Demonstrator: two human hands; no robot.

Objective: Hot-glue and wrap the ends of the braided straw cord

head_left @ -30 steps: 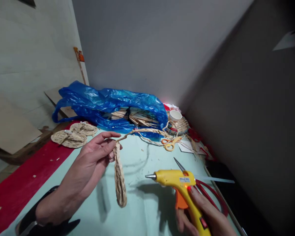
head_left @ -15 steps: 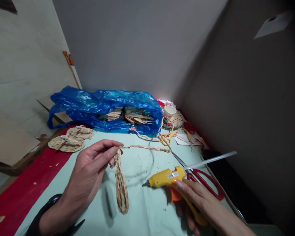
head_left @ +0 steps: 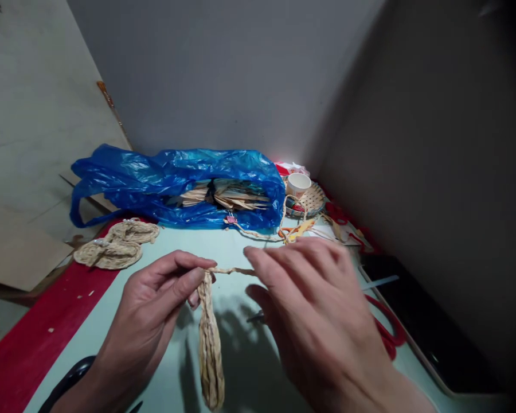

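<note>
My left hand [head_left: 159,310] is closed, pinching the top of a braided straw cord folded into a long narrow loop [head_left: 211,350]. The loop hangs down below the fingertips. From that pinch a thin twisted length of the cord [head_left: 232,270] runs right and passes out of sight behind my right hand [head_left: 313,310]. That hand is slightly blurred, its thumb and forefinger apart on either side of the cord. Beneath it lies the glue gun, mostly covered; only its dark nozzle [head_left: 256,316] and the clear glue stick [head_left: 380,282] show.
A blue plastic bag [head_left: 124,189] with dry straw strips [head_left: 241,195] stands at the back. Two straw coiled pieces [head_left: 107,253] lie at left. Toward the right are a paper cup [head_left: 298,183], a woven basket [head_left: 316,201], red-handled scissors [head_left: 387,324] and a dark tablet-like slab [head_left: 434,327].
My right hand has let go of the glue gun, leaving it on the table, and moved up and left to the cord. My left hand keeps its pinch; the view has shifted slightly.
</note>
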